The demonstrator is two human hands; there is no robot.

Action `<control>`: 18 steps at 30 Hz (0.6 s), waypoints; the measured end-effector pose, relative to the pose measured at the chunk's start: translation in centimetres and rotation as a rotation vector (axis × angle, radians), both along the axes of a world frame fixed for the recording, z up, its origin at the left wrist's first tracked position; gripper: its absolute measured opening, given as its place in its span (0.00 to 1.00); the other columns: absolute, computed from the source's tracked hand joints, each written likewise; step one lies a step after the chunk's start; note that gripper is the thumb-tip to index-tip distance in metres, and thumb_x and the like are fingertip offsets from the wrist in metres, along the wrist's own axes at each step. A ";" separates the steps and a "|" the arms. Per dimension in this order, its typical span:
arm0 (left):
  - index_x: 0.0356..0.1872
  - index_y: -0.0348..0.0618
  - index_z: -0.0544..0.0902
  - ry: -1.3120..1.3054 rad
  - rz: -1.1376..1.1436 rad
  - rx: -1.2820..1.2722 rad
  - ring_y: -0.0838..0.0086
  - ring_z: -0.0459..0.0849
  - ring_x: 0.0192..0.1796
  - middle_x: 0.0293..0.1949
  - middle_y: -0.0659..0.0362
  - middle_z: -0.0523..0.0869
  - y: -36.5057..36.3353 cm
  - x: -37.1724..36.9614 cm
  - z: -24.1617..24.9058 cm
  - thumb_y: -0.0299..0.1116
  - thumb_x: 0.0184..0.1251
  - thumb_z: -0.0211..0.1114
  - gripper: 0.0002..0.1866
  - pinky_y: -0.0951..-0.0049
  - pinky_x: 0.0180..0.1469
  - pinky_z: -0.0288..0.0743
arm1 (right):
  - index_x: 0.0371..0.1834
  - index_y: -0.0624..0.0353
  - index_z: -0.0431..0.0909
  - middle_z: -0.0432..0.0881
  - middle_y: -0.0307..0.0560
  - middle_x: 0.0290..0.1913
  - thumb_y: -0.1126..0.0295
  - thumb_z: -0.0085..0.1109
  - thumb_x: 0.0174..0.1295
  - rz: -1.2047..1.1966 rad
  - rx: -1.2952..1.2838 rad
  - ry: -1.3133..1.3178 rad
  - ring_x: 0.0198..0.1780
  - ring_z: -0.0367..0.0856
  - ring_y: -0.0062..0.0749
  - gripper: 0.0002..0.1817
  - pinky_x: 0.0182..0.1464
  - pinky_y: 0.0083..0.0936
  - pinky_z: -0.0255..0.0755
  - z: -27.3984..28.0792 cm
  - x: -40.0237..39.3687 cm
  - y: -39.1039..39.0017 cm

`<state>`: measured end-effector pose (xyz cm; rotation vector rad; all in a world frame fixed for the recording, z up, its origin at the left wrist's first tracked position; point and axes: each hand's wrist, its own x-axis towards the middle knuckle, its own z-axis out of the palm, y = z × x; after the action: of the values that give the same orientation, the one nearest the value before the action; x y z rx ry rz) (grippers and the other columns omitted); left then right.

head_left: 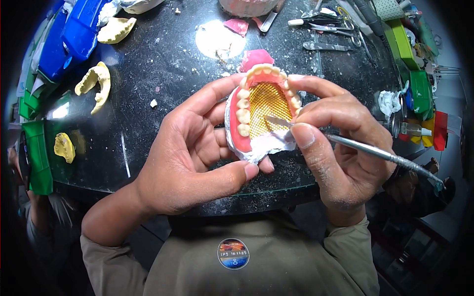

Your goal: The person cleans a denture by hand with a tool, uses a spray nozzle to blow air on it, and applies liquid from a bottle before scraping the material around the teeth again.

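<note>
My left hand (190, 153) holds a denture model (261, 116) from below and the left side: a white plaster base, pink wax gum, a row of cream teeth and a gold mesh palate. My right hand (335, 148) grips a thin metal carving tool (375, 153) like a pen. Its flat tip rests on the mesh near the lower right edge of the model. Both hands hover above the front edge of the dark round table (158, 74).
Yellow plaster casts (96, 84) lie on the left with blue and green trays (74, 34). Pink wax pieces (254, 56) and a white plaster patch (219, 39) sit behind the model. Metal instruments (328, 29) lie at the back right, coloured containers (419, 89) at the right edge.
</note>
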<state>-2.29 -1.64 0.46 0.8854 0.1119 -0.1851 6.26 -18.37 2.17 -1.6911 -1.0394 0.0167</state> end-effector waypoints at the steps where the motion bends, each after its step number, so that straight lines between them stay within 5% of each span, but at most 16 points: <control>1: 0.64 0.28 0.49 -0.001 -0.006 -0.004 0.66 0.79 0.49 0.54 0.44 0.70 0.0 0.0 0.0 0.16 0.46 0.59 0.41 0.71 0.50 0.76 | 0.31 0.69 0.75 0.78 0.49 0.26 0.81 0.56 0.52 0.001 0.000 0.000 0.43 0.79 0.47 0.04 0.52 0.47 0.69 0.0 0.0 0.0; 11: 0.64 0.27 0.50 0.059 -0.006 -0.003 0.67 0.79 0.49 0.55 0.43 0.71 0.2 0.1 0.3 0.19 0.45 0.61 0.42 0.72 0.46 0.77 | 0.30 0.67 0.74 0.76 0.48 0.23 0.75 0.55 0.56 -0.049 0.094 -0.013 0.29 0.76 0.30 0.05 0.50 0.47 0.72 0.1 0.6 -0.3; 18: 0.64 0.26 0.51 0.058 -0.002 0.005 0.64 0.77 0.52 0.56 0.43 0.70 0.3 0.1 0.0 0.19 0.45 0.62 0.41 0.70 0.46 0.78 | 0.38 0.68 0.72 0.76 0.53 0.32 0.72 0.48 0.62 -0.150 0.204 0.021 0.42 0.77 0.44 0.09 0.44 0.31 0.73 1.2 1.2 -2.0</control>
<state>-2.19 -1.37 0.46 0.8851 0.1650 -0.2128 7.48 -20.39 3.34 -1.5741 -0.8655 -0.1634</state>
